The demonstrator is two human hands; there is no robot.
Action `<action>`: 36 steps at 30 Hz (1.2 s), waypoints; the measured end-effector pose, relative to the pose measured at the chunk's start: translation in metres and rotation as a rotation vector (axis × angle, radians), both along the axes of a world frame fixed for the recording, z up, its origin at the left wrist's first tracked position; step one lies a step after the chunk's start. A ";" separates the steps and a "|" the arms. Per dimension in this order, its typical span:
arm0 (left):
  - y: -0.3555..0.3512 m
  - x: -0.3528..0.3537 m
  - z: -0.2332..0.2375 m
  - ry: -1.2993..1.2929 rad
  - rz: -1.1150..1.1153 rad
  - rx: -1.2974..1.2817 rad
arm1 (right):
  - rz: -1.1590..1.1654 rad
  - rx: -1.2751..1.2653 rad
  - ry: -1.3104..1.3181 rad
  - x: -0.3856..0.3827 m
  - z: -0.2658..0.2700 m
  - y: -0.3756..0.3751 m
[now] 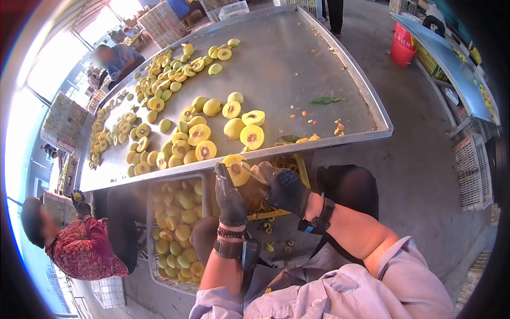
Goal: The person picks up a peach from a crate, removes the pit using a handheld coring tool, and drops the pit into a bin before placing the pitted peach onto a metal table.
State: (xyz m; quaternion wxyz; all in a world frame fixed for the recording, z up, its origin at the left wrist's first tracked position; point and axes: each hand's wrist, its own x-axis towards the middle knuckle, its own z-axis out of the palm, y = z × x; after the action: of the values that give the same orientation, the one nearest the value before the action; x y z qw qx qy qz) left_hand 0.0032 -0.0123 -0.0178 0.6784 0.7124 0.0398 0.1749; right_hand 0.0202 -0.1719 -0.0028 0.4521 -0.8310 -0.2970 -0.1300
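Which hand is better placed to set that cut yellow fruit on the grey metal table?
Left, probably: the black-gloved left hand touches the cut yellow fruit beside the grey metal table; the black-gloved right hand sits farther off.

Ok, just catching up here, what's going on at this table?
The left hand holds a cut yellow fruit just off the edge of the metal table, with the right hand close against it; whether that one grips a tool is unclear. Halved fruit lies across the tabletop, and a crate of fruit stands below, beside the person's legs.
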 end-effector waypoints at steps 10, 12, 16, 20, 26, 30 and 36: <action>0.004 -0.005 -0.023 -0.277 0.200 0.911 | 0.039 -0.138 -0.002 0.010 -0.023 0.016; 0.002 -0.007 -0.019 -0.269 0.204 0.836 | 0.102 -0.135 0.025 0.007 -0.016 0.015; 0.006 -0.003 -0.024 -0.173 0.133 0.419 | 0.184 -0.166 0.065 0.007 -0.014 0.014; 0.007 0.000 0.001 0.033 -0.013 -0.017 | 0.278 -0.130 0.192 0.001 0.001 0.009; 0.007 0.012 -0.019 -0.039 0.049 0.183 | 0.193 -0.097 0.247 0.002 -0.003 0.004; 0.004 0.013 -0.028 -0.106 0.109 0.243 | 0.049 -0.184 0.072 0.006 -0.001 -0.001; -0.007 0.009 -0.027 -0.187 0.156 0.320 | 0.000 -0.372 0.052 0.005 -0.007 0.003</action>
State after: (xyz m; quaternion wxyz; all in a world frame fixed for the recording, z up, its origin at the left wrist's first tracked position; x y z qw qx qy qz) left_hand 0.0124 -0.0195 -0.0447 0.5418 0.7865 0.0034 0.2965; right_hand 0.0253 -0.1687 -0.0097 0.2981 -0.9033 -0.3043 -0.0511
